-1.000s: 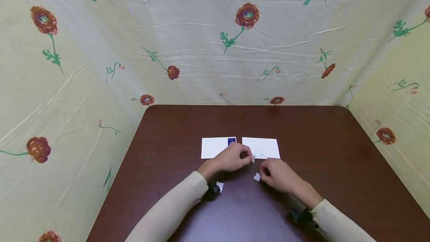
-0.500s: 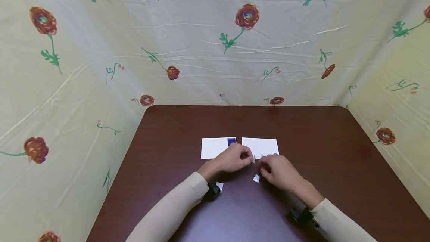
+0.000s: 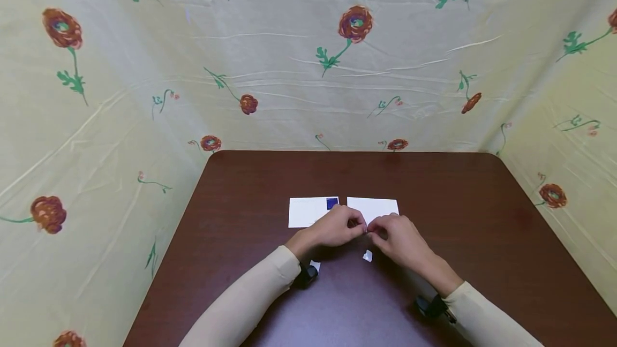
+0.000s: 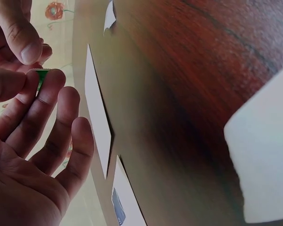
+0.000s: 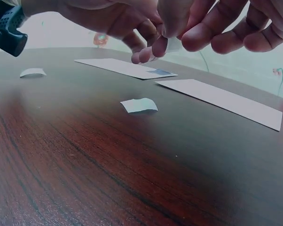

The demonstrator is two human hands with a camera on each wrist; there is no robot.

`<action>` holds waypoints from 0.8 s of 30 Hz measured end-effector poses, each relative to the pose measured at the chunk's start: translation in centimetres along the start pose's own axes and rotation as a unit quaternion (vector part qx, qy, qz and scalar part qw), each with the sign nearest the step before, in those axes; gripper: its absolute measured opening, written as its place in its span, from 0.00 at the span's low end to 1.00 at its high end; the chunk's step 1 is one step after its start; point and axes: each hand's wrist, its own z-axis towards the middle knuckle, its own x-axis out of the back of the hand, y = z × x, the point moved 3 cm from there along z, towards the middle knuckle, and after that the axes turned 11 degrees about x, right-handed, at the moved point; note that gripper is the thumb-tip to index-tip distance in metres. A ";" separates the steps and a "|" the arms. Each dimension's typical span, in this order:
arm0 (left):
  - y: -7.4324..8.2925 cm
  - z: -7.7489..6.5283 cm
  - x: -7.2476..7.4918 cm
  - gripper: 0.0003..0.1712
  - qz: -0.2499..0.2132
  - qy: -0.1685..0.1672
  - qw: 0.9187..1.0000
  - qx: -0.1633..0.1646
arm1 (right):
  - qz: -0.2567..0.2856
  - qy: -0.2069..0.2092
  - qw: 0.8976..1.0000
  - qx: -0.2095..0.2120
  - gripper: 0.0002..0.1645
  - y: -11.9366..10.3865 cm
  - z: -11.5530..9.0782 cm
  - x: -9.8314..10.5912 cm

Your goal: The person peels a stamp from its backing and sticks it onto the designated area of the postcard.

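Observation:
My left hand (image 3: 339,225) pinches a small green stamp (image 4: 41,75) between thumb and fingers, its pale notched edge showing in the left wrist view. From the other side the thumb and forefinger of my right hand (image 3: 402,240) pinch at the same stamp, and the fingertips of both hands meet there. Both hands are over the near edge of the right white envelope (image 3: 371,208). Beside it lies the left white envelope (image 3: 306,210), which has a dark blue stamp (image 3: 332,203) in its upper right corner.
A small white paper scrap (image 5: 139,105) lies on the dark brown table (image 3: 356,175) below the hands. Another scrap (image 5: 33,72) lies near the left wrist, partly covered in the head view. A flower-patterned curtain (image 3: 289,68) surrounds the table.
My right hand has let go of the near scrap, leaving it on the table. It has moved up and left to the stamp in my left hand, which has hardly moved.

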 end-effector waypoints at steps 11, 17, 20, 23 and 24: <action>0.0 0.4 0.1 0.08 -0.008 0.015 1.000 -0.004 | 0.001 0.029 1.000 0.012 0.03 0.3 0.1 0.2; -0.1 0.4 0.3 0.07 -0.013 0.031 0.999 0.008 | 0.002 0.033 0.999 0.007 0.03 0.4 0.2 0.3; -0.3 0.5 0.4 0.06 -0.017 0.042 0.999 0.024 | 0.004 0.032 0.999 -0.003 0.04 0.5 0.2 0.3; -0.5 0.5 0.4 0.05 -0.023 0.048 0.998 0.036 | 0.006 0.031 0.999 -0.013 0.04 0.5 0.1 0.2; -0.5 0.5 0.4 0.05 -0.024 0.049 0.998 0.037 | 0.006 0.031 0.999 -0.016 0.04 0.5 0.1 0.2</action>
